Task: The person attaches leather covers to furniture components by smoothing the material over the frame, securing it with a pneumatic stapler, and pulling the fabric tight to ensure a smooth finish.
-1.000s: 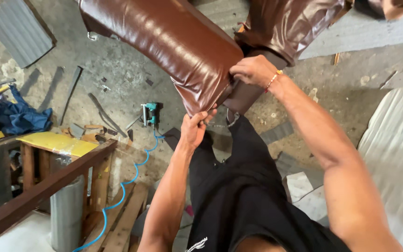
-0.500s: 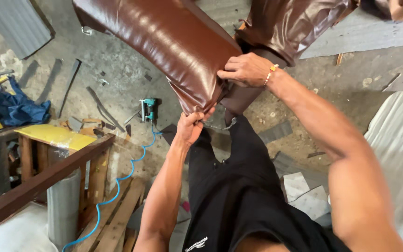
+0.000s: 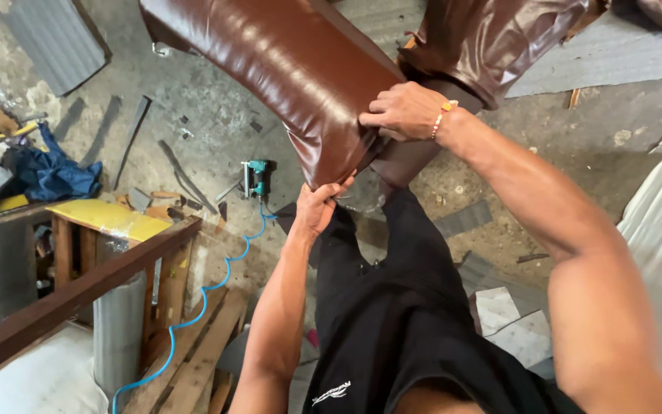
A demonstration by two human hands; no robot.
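Scene: a person in black trousers [image 3: 400,307] stands on a littered concrete floor [image 3: 216,146], seen from above, both bare arms reaching up to a brown leather cushion [image 3: 285,69].
Brown leather cushion: padded and glossy, it slants from the upper left down toward the middle, its lower end right above the person's knees; a second piece of brown leather [image 3: 499,38] lies just beside it at upper right.
Left hand [image 3: 317,208]: fingers closed on the cushion's lower corner, pinching the leather edge from beneath.
Right hand [image 3: 404,111]: palm down and pressed on the cushion's lower end, fingers curled over the leather where the two brown pieces meet; a beaded bracelet [image 3: 442,119] circles the wrist.
Stapler: a teal pneumatic stapler [image 3: 256,178] lies on the floor, left of the left hand and well apart from it.
Hose: a coiled blue air hose [image 3: 193,314] runs from the stapler down to the lower edge of the view, over wooden boards [image 3: 193,360].
Left side: a wooden frame [image 3: 78,291] with a yellow pad [image 3: 109,218] on top; behind it a crumpled blue cloth [image 3: 55,175].
Floor: metal strips and small scraps scattered about; grey corrugated sheets [image 3: 59,42] at upper left and along the right edge.
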